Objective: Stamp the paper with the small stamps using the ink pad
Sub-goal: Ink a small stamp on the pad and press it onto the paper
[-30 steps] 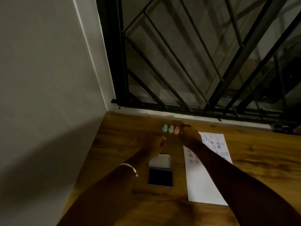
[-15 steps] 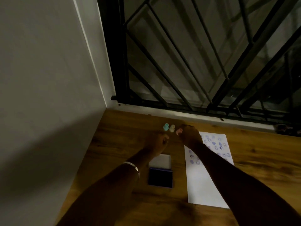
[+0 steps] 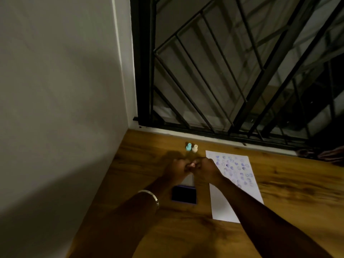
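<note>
A white paper (image 3: 223,205) with several purple stamp marks on its far half lies on the wooden table (image 3: 288,192). Left of it sits the open ink pad (image 3: 184,194), dark blue, with its white lid (image 3: 189,180) hinged behind it. A teal stamp (image 3: 188,146) and a cream stamp (image 3: 194,148) stand upright near the window sill. My left hand (image 3: 176,169) and my right hand (image 3: 205,169) meet above the lid, both closed around a small pink stamp (image 3: 191,165) between the fingertips. Which hand bears it more is hard to tell.
A white wall (image 3: 55,108) bounds the table on the left. A black window grille (image 3: 232,71) runs along the far edge. A metal bangle (image 3: 149,195) sits on my left forearm. Something dark and blurred (image 3: 325,155) lies at the far right by the sill.
My right hand has lifted the pink stamp out of the row and drawn it back toward me. My left hand has moved in to meet it.
</note>
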A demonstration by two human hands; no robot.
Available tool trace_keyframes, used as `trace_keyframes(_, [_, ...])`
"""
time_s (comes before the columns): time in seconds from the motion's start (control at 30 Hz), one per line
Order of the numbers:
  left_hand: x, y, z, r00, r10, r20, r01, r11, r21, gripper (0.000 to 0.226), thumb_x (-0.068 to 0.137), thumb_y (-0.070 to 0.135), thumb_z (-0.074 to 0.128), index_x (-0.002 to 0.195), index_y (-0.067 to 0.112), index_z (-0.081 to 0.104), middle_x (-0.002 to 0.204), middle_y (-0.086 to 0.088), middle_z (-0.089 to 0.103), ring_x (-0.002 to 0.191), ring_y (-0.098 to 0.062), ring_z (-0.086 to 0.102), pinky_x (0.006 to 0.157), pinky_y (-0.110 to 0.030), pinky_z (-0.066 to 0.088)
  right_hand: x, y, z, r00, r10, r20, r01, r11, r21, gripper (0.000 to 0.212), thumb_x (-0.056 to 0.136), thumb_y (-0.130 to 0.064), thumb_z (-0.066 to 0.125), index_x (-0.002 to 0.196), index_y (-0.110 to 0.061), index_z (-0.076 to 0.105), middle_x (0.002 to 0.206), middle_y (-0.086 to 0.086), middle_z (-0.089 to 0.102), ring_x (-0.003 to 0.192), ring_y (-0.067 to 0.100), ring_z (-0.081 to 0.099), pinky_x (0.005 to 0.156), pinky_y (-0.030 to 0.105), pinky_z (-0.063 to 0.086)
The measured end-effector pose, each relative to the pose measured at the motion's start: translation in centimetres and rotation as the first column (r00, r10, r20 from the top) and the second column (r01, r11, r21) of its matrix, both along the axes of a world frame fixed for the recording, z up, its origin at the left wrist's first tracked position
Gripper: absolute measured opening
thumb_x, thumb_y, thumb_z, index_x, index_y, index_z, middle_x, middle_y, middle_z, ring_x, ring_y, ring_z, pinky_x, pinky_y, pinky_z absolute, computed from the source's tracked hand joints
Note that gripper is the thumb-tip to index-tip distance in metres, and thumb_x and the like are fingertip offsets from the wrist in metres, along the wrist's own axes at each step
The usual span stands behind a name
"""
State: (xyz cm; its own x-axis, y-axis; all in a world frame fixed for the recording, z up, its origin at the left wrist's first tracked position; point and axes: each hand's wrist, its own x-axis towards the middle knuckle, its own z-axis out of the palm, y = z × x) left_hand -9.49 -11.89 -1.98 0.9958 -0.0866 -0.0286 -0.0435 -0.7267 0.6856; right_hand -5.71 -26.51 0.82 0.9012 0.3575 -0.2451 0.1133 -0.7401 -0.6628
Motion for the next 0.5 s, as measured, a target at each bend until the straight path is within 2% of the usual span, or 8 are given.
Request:
trace_keyframes(0.1, [-1.4,0.5,-0.1,0.999,0.005,0.033,-0.005,1.000,-0.001,0.023,0.091,0.030,0.058,0.095,0.010,0.069,0.101,-0.011,0.071,0.095,-0.026,0.066,0.080,-0.029,0.046,-1.6,0.6,-0.1,0.999,0.013,0.053,-0.013,1.000,0.010,0.019,0.086,-0.039,0.068,0.070,-0.028,0.068,0.078,-0.001,0.072,0.076,0.012,0.066,0.069,0.028,0.049])
trace_keyframes(0.17, [-2.2,0.9,-0.2,0.997,0.000,0.071,0.000,1.000,0.004,0.020,0.088,0.025,0.064,0.092,0.006,0.069,0.099,-0.012,0.071,0.094,-0.026,0.065,0.070,-0.017,0.034,-2.3,1.0,0.0,0.997,0.037,0.067,-0.037,0.999,0.003,0.020,0.089,-0.037,0.065,0.074,-0.024,0.070,0.077,-0.003,0.071,0.075,0.012,0.066,0.069,0.030,0.048])
trace_keyframes(0.23, [-2.8,1.2,-0.1,0.997,0.010,0.080,-0.010,1.000,0.002,0.022,0.085,0.026,0.069,0.090,0.005,0.070,0.097,-0.014,0.072,0.091,-0.027,0.066,0.063,-0.016,0.027,-2.9,1.3,0.0,0.996,0.067,0.061,-0.067,0.998,-0.003,0.017,0.087,-0.036,0.067,0.077,-0.023,0.071,0.076,-0.007,0.069,0.072,0.009,0.063,0.065,0.025,0.046])
trace_keyframes(0.3, [-3.2,1.5,-0.1,0.998,0.022,0.055,-0.024,0.999,0.031,0.026,0.084,0.030,0.070,0.090,0.004,0.070,0.098,-0.015,0.071,0.091,-0.029,0.066,0.066,-0.027,0.036,-3.5,1.6,-0.1,0.994,0.089,0.060,-0.089,0.996,-0.011,0.013,0.087,-0.033,0.068,0.082,-0.021,0.072,0.081,-0.003,0.070,0.076,0.012,0.063,0.069,0.029,0.047])
trace_keyframes(0.37, [-3.7,1.8,0.0,0.999,0.028,0.023,-0.029,0.998,0.059,0.027,0.086,0.031,0.066,0.093,0.005,0.070,0.100,-0.015,0.071,0.092,-0.029,0.066,0.068,-0.028,0.040,-4.1,1.7,-0.1,0.991,0.105,0.081,-0.104,0.994,-0.020,0.012,0.088,-0.032,0.067,0.084,-0.021,0.071,0.086,-0.001,0.071,0.079,0.014,0.064,0.073,0.033,0.050])
trace_keyframes(0.43, [-4.2,2.1,0.0,0.999,0.037,-0.001,-0.037,0.995,0.090,0.027,0.090,0.029,0.060,0.096,0.005,0.070,0.105,-0.015,0.070,0.097,-0.030,0.064,0.076,-0.032,0.044,-4.5,1.7,-0.1,0.987,0.117,0.114,-0.113,0.993,-0.041,0.010,0.088,-0.032,0.066,0.087,-0.023,0.068,0.088,-0.005,0.070,0.080,0.011,0.063,0.075,0.032,0.051])
trace_keyframes(0.5, [-4.7,2.6,-0.2,0.996,0.085,0.004,-0.085,0.995,0.058,0.023,0.092,0.024,0.056,0.099,0.006,0.069,0.109,-0.015,0.069,0.101,-0.031,0.063,0.083,-0.035,0.046,-4.7,1.4,0.0,0.983,0.137,0.125,-0.126,0.987,-0.096,0.008,0.090,-0.033,0.063,0.091,-0.025,0.066,0.090,-0.006,0.069,0.082,0.010,0.063,0.076,0.030,0.050])
